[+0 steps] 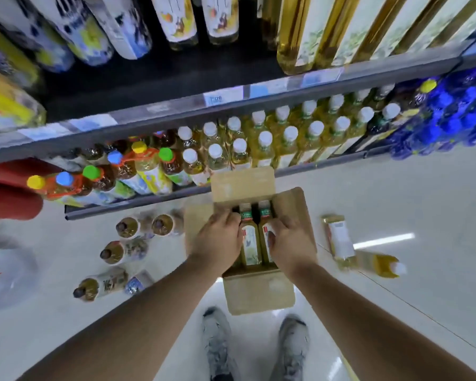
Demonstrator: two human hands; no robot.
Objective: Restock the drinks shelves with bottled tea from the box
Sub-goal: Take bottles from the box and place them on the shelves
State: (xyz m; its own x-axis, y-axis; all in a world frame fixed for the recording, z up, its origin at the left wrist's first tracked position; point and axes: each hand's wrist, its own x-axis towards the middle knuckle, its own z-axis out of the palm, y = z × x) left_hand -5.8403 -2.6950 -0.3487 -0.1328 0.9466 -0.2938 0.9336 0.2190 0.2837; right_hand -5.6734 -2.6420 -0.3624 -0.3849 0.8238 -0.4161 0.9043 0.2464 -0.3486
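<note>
An open cardboard box (259, 292) is seen standing on the pale floor (396, 193), just in front of the bottom shelf (138, 200), with its flaps folded outward. Bottled tea (250, 243) is packed inside, lying side by side; two bottles are visible between the hands. The left hand (217, 240) is placed at the left side of the box, fingers curled down onto the left bottle; whether it is fully clamped cannot be told. The right hand (291, 243) is closed over the right bottle (265, 215), thumb pressed on its label. A loose tea bottle (341, 240) is noted lying on the floor to the right of the box, well apart from it. Several dark-capped bottles (113, 253) are lying on the floor to the left. White-capped bottles (264, 141) are ranged along the lower shelf beyond the box. Two grey shoes (217, 342) are seen near the box's near flap.
</note>
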